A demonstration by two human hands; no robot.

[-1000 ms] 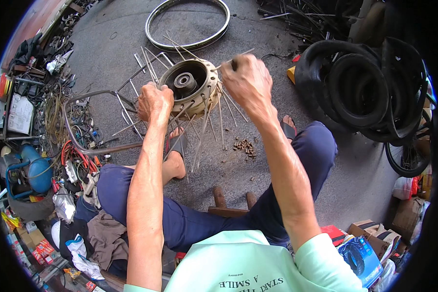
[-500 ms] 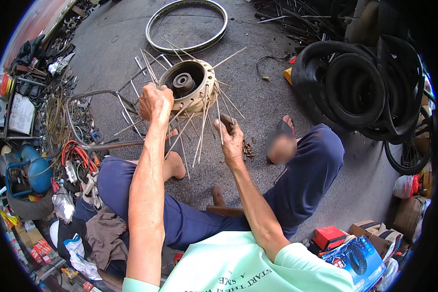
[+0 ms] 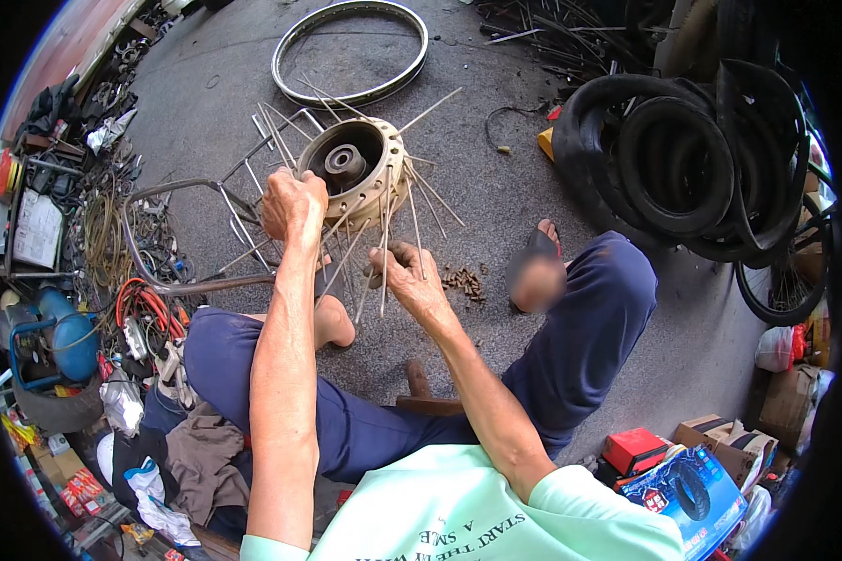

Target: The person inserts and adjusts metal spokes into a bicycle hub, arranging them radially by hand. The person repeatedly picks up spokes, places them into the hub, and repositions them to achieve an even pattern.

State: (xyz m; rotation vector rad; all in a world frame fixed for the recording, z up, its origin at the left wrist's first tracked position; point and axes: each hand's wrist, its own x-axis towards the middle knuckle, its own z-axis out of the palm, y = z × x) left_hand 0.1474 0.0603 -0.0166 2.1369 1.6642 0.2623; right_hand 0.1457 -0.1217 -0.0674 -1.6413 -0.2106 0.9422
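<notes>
A cream wheel hub [image 3: 384, 194] hangs tilted in front of me, its dark hollow side facing up and several thin metal spokes sticking out around its edge. My left hand [image 3: 295, 206] is closed on the hub's left rim, holding it up. Just below the hub, my right hand [image 3: 408, 279] has its fingers closed on a spoke [image 3: 384, 266] that hangs from the flange. Other spokes fan out close to those fingers. A small pile of brown metal pieces [image 3: 465, 283] lies on the ground right of my right hand.
Beyond the hub a bare wheel rim [image 3: 278, 67] lies on the ground. A bent metal tube frame [image 3: 140, 257] stands left of the hub. Black tyres and tubes [image 3: 641, 201] are heaped at right. Tangled cables [image 3: 103, 224] line the left, and boxes [image 3: 634, 451] sit at lower right.
My right hand has moved left, from one hanging spoke to others nearer the hub's middle. The left hand still grips the hub, which has shifted slightly in view.
</notes>
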